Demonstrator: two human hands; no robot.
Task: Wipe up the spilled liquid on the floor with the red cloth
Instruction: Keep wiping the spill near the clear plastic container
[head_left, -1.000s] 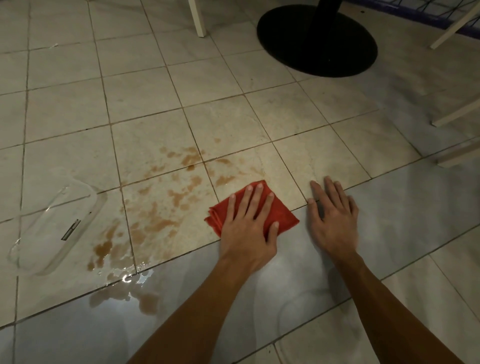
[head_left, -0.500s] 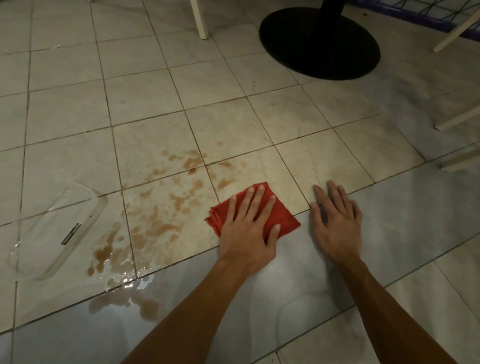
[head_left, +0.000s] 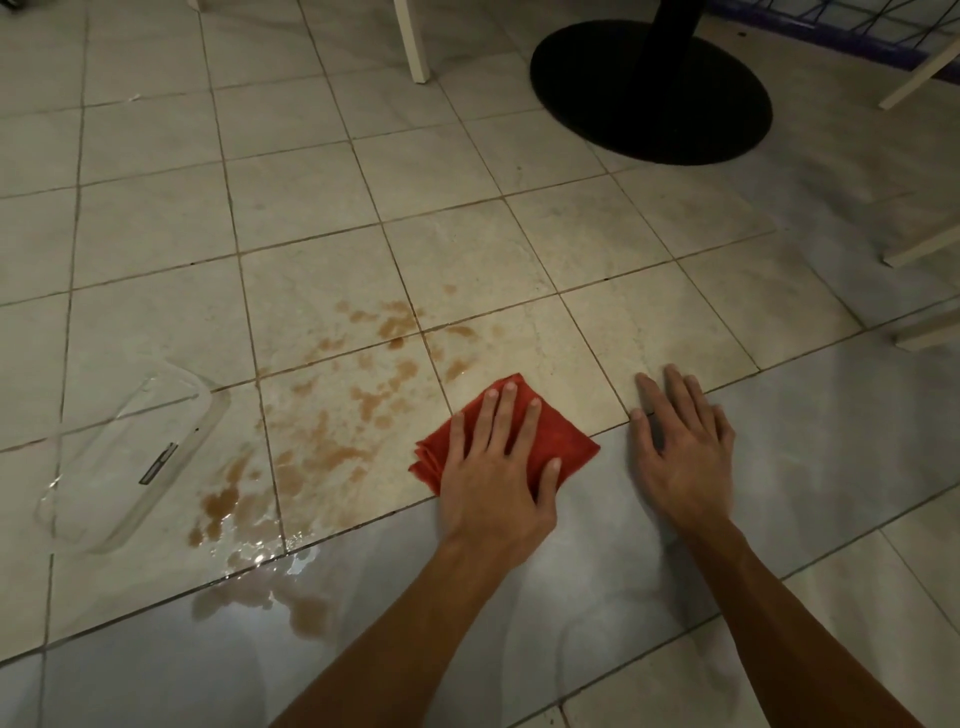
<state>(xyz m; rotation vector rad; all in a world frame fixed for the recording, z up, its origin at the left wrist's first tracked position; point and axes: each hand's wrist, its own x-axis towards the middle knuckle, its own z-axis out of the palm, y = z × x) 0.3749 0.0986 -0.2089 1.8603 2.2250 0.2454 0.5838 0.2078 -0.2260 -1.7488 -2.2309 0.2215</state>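
Observation:
A folded red cloth (head_left: 569, 441) lies flat on the tiled floor, just right of the brown spilled liquid (head_left: 332, 447). My left hand (head_left: 493, 467) presses on the cloth with straight, spread fingers and covers most of it. To the right of the cloth my right hand (head_left: 685, 447) rests palm down on the bare tile, fingers straight, holding nothing. The spill spreads in blotches over several tiles, from near the cloth's far corner down to a wet, shiny pool at the lower left (head_left: 260, 561).
A clear plastic container (head_left: 119, 457) lies on the floor left of the spill. A black round table base (head_left: 649, 93) stands at the back right. White furniture legs (head_left: 415, 41) rise at the back and along the right edge (head_left: 919, 249).
The view has shifted slightly. Both hands and the cloth stay in nearly the same place on the floor.

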